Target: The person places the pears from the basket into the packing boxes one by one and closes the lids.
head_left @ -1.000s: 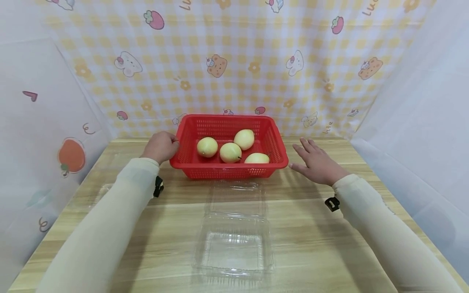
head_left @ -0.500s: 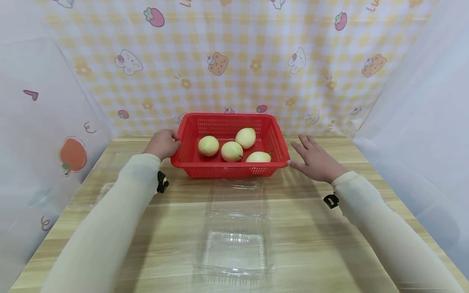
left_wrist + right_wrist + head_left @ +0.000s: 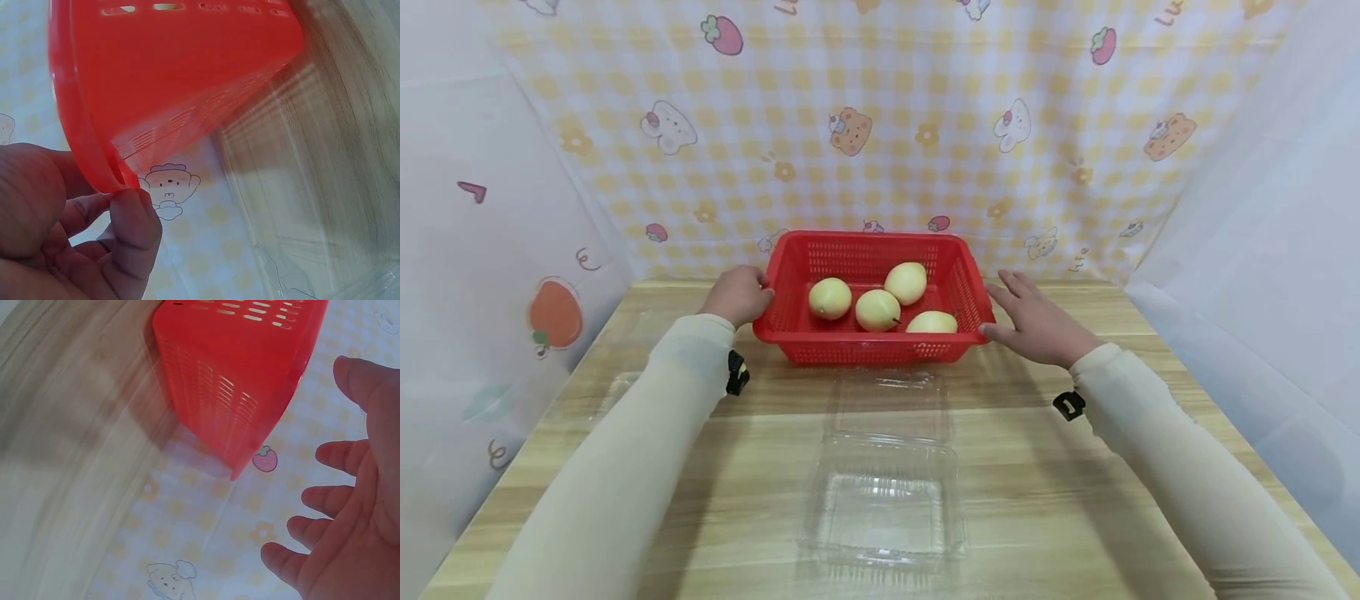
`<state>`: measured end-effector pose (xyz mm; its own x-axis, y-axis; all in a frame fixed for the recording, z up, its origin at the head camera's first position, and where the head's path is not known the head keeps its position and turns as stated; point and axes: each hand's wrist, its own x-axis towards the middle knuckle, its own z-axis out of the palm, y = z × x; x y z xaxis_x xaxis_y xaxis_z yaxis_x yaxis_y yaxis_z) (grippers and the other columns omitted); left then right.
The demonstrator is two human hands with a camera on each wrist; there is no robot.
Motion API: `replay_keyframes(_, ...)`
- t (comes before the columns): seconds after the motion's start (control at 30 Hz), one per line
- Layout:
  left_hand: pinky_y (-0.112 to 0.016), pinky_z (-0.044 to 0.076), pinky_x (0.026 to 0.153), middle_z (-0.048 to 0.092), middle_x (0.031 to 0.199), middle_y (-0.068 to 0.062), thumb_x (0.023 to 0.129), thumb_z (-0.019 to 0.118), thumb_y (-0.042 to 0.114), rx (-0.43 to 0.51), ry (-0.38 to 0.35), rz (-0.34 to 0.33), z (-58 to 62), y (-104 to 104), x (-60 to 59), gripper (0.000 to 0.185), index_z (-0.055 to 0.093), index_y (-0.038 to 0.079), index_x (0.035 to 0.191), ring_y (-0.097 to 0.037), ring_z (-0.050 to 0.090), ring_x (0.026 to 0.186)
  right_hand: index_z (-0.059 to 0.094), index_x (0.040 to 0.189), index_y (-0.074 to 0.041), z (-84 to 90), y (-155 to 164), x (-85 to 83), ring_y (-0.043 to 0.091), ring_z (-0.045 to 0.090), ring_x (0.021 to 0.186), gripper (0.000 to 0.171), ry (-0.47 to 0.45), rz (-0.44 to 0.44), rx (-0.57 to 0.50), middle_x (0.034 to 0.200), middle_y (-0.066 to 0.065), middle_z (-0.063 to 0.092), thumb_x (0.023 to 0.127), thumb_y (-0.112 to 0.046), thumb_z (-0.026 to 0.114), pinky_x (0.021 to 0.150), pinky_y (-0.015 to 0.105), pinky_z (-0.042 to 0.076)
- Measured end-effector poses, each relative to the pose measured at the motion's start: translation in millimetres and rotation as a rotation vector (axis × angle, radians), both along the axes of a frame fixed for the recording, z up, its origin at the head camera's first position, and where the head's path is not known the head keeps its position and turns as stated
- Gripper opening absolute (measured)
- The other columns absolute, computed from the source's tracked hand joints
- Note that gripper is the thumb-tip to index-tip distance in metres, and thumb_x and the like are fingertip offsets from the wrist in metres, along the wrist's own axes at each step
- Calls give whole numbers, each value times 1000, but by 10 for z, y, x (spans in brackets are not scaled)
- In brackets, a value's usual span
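At desk's far side, left hand (image 3: 739, 293) pinches red basket (image 3: 820, 343) rim; right hand (image 3: 1037, 323) rests spread, holding nothing, beside the other rim. Basket looks stiff and light, the loose pears (image 3: 877, 309) may roll; grip both short rims.

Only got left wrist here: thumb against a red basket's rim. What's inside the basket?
Observer: Four yellow fruits lie in the red basket; the head view shows them.
Operator: Other side held too?
Observer: No. The right hand is open, fingers spread, beside the basket's right end. The right wrist view shows its fingers apart from the basket.
Operator: Anything in front of it?
Observer: An open clear plastic clamshell box lies on the wooden table, nearer the person than the basket.
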<state>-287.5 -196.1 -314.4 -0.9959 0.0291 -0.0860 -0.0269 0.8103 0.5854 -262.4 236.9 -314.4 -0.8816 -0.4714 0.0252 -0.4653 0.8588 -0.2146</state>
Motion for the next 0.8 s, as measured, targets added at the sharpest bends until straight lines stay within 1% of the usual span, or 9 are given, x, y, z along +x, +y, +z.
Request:
replay_keyframes(0.13,-30,53,67,64,91,-19,100,48,10,-12,12,-9,13,3,-7,24,61,-7,110,-23,63,71,32,154,-4,38,-21,-17,44,6,148,73,0,-10,0,162,22,12,97,-39,61,112,62,22)
replay_keyframes(0.4,-33,56,71,64,96,-20,100,50,10,28,-4,16,15,29,31,26,61,-7,116,-25,64,75,32,153,-3,76,-27,-45,44,9,147,71,-40,-6,-14,161,24,14,97,-38,60,112,62,21)
replay_keyframes(0.67,-32,56,70,64,94,-20,100,50,9,20,4,17,-3,19,26,24,61,-8,113,-24,64,73,35,152,-4,161,-81,-106,44,16,146,70,-86,-10,-22,160,23,17,97,-38,61,109,62,28)
replay_keyframes(0.8,-33,57,70,65,95,-21,100,51,9,35,0,15,0,1,18,26,61,-8,115,-24,65,74,34,153,-5,203,-122,-124,43,16,146,70,-94,-1,-13,161,22,17,97,-36,61,109,61,30)
